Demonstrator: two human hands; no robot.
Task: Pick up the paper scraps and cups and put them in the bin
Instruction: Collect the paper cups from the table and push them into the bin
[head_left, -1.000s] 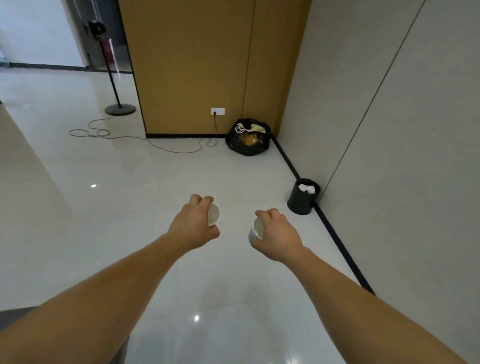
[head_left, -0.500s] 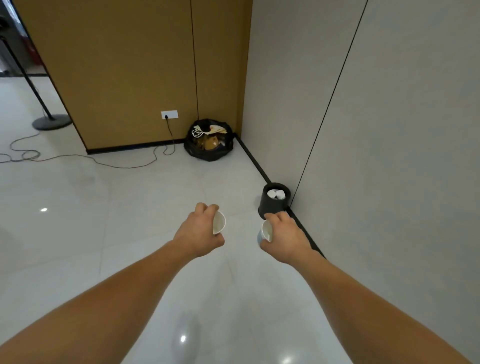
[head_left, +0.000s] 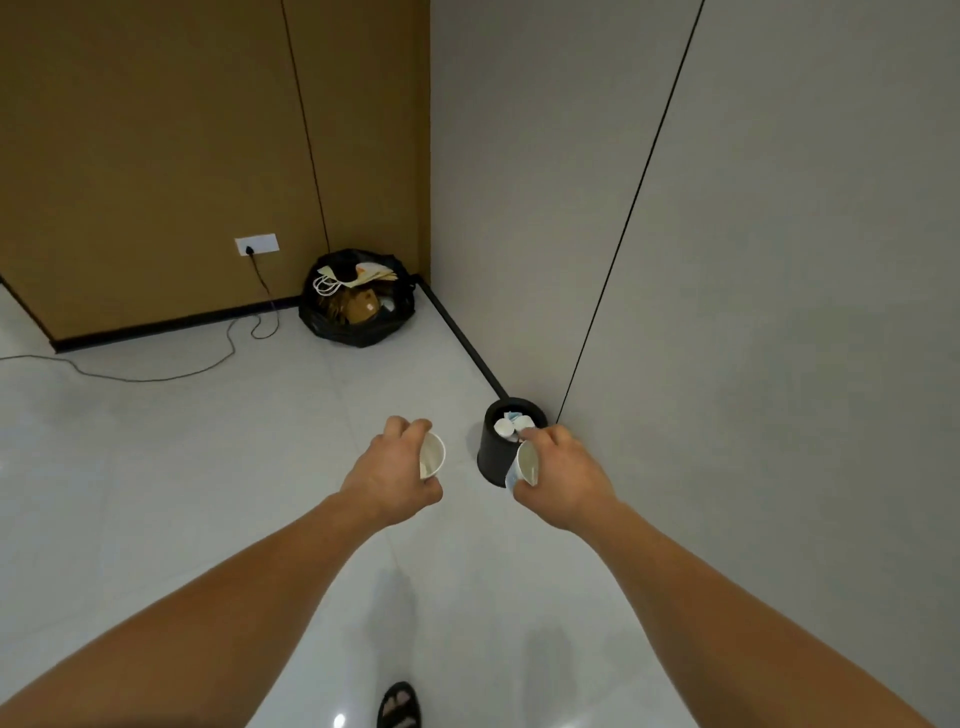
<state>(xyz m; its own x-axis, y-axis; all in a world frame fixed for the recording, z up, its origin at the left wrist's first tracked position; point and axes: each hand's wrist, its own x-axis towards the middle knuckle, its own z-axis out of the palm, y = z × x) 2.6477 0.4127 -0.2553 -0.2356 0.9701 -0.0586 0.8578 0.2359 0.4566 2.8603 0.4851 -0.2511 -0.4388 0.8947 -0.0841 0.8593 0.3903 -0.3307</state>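
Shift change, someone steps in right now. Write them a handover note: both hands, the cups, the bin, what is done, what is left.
Left hand grips a white paper cup, held off to the left of the bin.
Right hand grips a blue-printed cup just in front of the bin, near its rim.
Done: the bin stands on the floor against the grey wall and already holds white paper waste.
Left: drop both cups in. Whether more scraps remain elsewhere is out of view.

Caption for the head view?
Left hand grips a white paper cup, right hand a bluish paper cup, near a round black bin.
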